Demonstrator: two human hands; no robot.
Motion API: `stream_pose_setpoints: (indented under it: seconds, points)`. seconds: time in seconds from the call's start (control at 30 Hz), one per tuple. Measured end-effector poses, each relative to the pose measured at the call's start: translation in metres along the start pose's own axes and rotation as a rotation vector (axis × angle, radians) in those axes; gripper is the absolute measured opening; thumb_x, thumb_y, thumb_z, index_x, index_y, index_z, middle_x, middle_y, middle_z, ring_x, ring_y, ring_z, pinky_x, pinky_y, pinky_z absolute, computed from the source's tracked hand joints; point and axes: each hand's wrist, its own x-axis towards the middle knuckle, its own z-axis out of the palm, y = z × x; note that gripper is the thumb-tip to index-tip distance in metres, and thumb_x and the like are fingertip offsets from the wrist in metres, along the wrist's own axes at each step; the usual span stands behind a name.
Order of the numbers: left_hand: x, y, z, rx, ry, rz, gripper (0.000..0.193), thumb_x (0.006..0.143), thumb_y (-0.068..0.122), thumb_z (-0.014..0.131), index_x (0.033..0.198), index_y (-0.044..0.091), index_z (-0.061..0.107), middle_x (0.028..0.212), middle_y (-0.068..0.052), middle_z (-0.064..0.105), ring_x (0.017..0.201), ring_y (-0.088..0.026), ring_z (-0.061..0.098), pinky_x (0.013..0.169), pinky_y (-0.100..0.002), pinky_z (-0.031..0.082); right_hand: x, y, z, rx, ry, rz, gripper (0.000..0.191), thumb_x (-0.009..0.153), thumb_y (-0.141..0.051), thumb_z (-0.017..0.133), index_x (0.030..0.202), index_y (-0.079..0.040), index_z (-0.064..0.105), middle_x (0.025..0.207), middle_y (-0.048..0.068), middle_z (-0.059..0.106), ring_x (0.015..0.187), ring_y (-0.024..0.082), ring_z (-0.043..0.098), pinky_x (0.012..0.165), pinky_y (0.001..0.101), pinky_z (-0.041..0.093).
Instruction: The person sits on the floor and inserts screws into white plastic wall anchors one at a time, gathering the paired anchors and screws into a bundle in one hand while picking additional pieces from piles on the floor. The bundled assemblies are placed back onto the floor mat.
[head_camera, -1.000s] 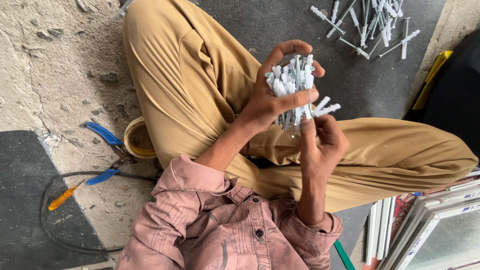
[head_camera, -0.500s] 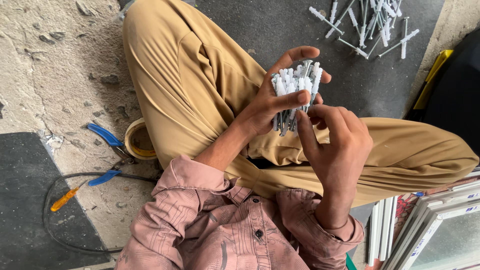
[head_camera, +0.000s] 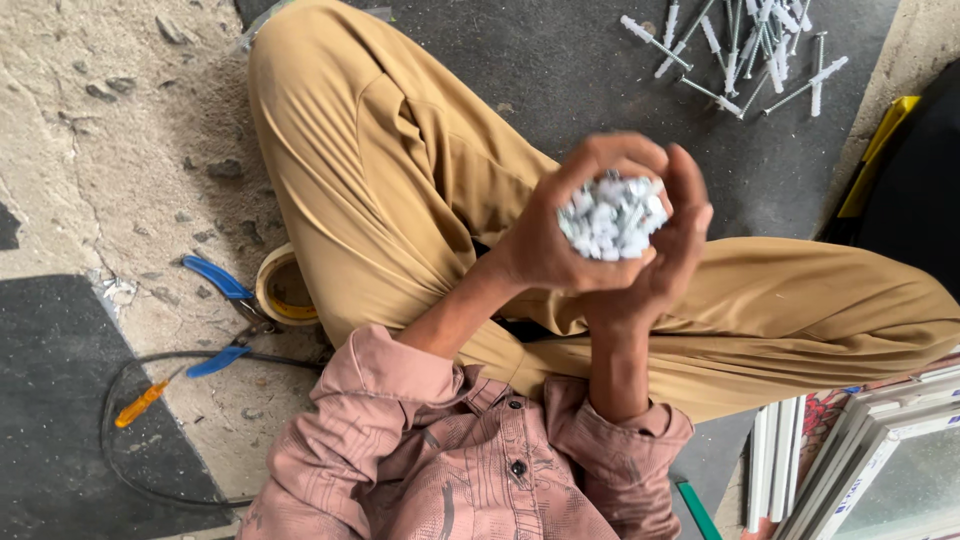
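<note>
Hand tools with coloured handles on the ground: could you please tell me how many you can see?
2: blue-handled pliers beside the tape roll, and an orange-handled screwdriver lower left, by the black cable. Others may be hidden under the legs.

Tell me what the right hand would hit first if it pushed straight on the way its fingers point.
The right hand already wraps the bundle of white plugs; beyond that, probably the left hand cupping the other side.

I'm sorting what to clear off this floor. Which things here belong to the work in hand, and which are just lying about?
In use:
- bundle of white plugs, cupped in the left hand and right hand
- loose screws with plugs on the dark mat

Lying about:
- blue-handled pliers
- tape roll
- orange screwdriver
- black cable
- white frames
</note>
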Motion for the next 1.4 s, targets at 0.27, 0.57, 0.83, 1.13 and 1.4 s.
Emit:
stream_pose_setpoints:
  seconds: [0.27,0.57,0.83,1.13,1.4]
  points:
    - [-0.005,0.009,-0.004,0.013,0.047,-0.096,0.079,0.084,0.007,0.084,0.149,0.011,0.039,0.125,-0.005,0.061,0.109,-0.013,0.068,0.100,-0.028,0.058,-0.001,-0.007,0.009,0.081,-0.153,0.204,0.077,0.115,-0.056,0.034,0.158,0.007,0.044,0.144,0.024,0.054,0.130,0.032,0.057,0.114,0.0457,0.046]
    - [-0.008,0.013,-0.005,-0.276,0.042,-0.340,0.075,0.081,-0.001,0.078,0.146,0.005,0.041,0.112,-0.003,0.064,0.094,-0.007,0.068,0.083,-0.021,0.061,0.000,-0.022,0.002,-0.049,-0.281,0.023,0.076,0.113,-0.026,0.058,0.171,-0.015,0.009,0.177,0.010,0.018,0.154,0.025,0.035,0.127,0.0380,0.039]
    - [-0.012,0.020,0.002,-0.212,-0.075,-0.219,0.086,0.072,0.001,0.083,0.147,0.011,0.043,0.130,-0.005,0.054,0.122,-0.016,0.058,0.108,-0.031,0.058,0.008,-0.046,-0.019,0.025,-0.444,0.153,0.090,0.096,-0.012,0.069,0.169,-0.011,0.017,0.176,0.018,0.026,0.155,0.029,0.043,0.119,0.0448,0.046]
    - [-0.115,0.102,0.020,-0.411,-0.046,-0.803,0.089,0.079,0.012,0.090,0.153,0.008,0.041,0.129,-0.007,0.065,0.114,-0.018,0.069,0.098,-0.032,0.062,-0.082,-0.104,-0.055,-0.529,-0.638,0.205,0.070,0.092,-0.035,0.069,0.149,0.005,0.056,0.150,0.027,0.061,0.143,0.038,0.060,0.124,0.0454,0.044]
    - [-0.141,0.110,0.020,0.014,-0.139,-0.745,0.090,0.067,0.010,0.088,0.146,0.009,0.045,0.116,-0.008,0.071,0.105,-0.019,0.074,0.090,-0.032,0.061,-0.112,-0.099,-0.067,-1.020,-0.885,-0.109,0.075,0.072,-0.033,0.091,0.133,0.000,0.062,0.137,0.021,0.065,0.134,0.038,0.060,0.109,0.0487,0.048]
